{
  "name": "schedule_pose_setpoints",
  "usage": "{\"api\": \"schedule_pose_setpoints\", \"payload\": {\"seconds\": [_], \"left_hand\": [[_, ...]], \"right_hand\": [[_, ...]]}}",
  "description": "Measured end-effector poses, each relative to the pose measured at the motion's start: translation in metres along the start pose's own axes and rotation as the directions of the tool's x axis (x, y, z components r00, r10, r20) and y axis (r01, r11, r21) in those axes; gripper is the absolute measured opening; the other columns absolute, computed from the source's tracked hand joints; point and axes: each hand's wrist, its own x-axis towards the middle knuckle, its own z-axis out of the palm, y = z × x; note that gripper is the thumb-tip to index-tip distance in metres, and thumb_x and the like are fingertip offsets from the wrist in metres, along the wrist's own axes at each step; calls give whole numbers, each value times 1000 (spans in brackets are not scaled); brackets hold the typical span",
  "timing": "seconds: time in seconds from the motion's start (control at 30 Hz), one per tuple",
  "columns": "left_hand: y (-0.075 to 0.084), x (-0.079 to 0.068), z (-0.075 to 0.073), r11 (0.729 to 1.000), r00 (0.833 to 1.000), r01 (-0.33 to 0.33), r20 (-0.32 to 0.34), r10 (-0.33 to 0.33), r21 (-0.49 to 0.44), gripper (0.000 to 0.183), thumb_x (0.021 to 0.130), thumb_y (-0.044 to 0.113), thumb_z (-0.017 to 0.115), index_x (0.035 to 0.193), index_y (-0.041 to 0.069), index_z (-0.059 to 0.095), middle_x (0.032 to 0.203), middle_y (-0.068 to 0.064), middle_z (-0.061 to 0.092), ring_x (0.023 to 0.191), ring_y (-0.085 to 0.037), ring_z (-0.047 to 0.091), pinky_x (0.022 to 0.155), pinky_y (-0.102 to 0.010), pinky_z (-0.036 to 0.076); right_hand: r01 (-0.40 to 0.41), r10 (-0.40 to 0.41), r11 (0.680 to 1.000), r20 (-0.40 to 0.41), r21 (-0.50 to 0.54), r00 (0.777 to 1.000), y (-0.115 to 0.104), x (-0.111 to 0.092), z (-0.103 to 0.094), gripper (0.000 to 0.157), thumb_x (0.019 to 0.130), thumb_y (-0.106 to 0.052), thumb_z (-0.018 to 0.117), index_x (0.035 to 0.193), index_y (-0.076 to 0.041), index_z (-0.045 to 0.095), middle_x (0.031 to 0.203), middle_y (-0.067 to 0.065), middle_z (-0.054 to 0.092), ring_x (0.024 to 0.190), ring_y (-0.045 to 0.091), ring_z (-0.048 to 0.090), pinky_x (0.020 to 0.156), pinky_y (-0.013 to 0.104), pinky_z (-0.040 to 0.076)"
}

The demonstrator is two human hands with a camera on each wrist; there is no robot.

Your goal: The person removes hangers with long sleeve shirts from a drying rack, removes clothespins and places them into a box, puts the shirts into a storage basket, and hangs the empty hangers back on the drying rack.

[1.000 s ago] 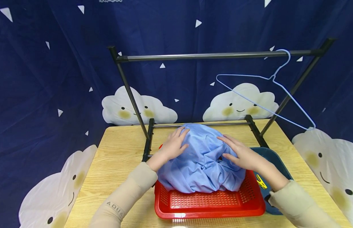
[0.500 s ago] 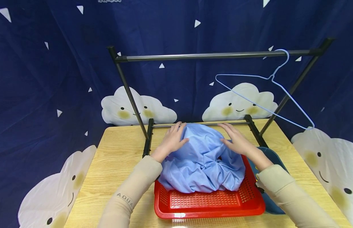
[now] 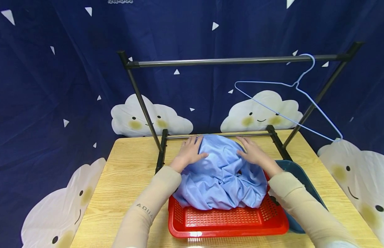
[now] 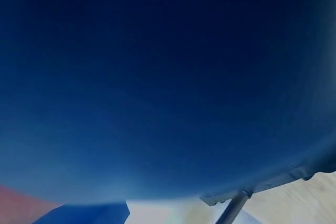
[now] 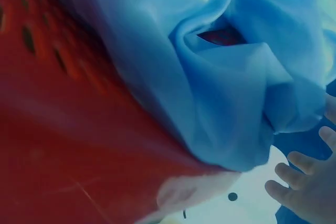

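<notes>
A bunched light-blue cloth (image 3: 221,179) is heaped in a red perforated basket (image 3: 226,231) at the middle of the table. At the heap's upper left lies my left hand (image 3: 189,151), its fingers spread. My right hand (image 3: 254,153) is at the upper right edge, fingers extended. In the right wrist view, that hand (image 5: 310,182) appears beside the cloth (image 5: 226,77), with nothing gripped. Whether either palm presses on the cloth is hard to tell. A dark blue blur (image 4: 157,87), probably the cloth close to the lens, fills most of the left wrist view.
A black clothes rack (image 3: 216,62) stands on the wooden table (image 3: 133,165) behind the basket. One light-blue hanger (image 3: 272,112) hangs at the right of its bar. Partly behind my right sleeve is a dark teal tray (image 3: 299,179). A navy curtain (image 3: 179,31) backs everything.
Both hands have moved slightly along the cloth's sides, the right one inward and to the left. My right forearm covers more of the tray. The cloth has hardly moved.
</notes>
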Motion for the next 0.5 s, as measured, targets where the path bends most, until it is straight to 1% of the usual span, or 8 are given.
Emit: {"api": "schedule_pose_setpoints", "payload": {"seconds": [0.13, 0.27, 0.4, 0.5], "left_hand": [[0, 3, 3, 1000, 999, 18, 38, -18, 10, 81, 85, 55, 51, 146, 15, 17, 147, -17, 22, 135, -33, 23, 103, -52, 23], [0, 5, 7, 1000, 998, 22, 67, -22, 6, 79, 86, 54, 51, 146, 16, 18, 148, -17, 21, 134, -33, 24, 102, -53, 24], [2, 7, 10, 1000, 995, 16, 103, -16, 1, 77, 86, 52, 51, 146, 17, 19, 148, -16, 22, 134, -34, 25, 101, -53, 26], [3, 7, 13, 1000, 992, 19, 123, -19, -3, 74, 87, 51, 50, 146, 18, 20, 147, -15, 25, 134, -34, 25, 100, -53, 28]], "right_hand": [[12, -13, 1000, 3, 5, 1000, 2, 2, 6, 55, 88, -14, 58, 135, 1, 34, 130, 35, 36, 118, 52, 36, 94, 61, 29], [-5, 5, 1000, 23, 13, 1000, 3, 3, 12, 53, 89, -16, 56, 134, 2, 36, 129, 36, 36, 117, 53, 37, 94, 61, 29], [-46, 44, 999, 70, 21, 997, 5, 5, 17, 54, 91, -20, 52, 137, 0, 33, 130, 35, 36, 116, 52, 38, 93, 61, 31], [-76, 73, 997, 120, 22, 990, 5, 6, 19, 54, 93, -23, 49, 139, -2, 30, 131, 35, 37, 117, 51, 39, 91, 61, 32]]}}
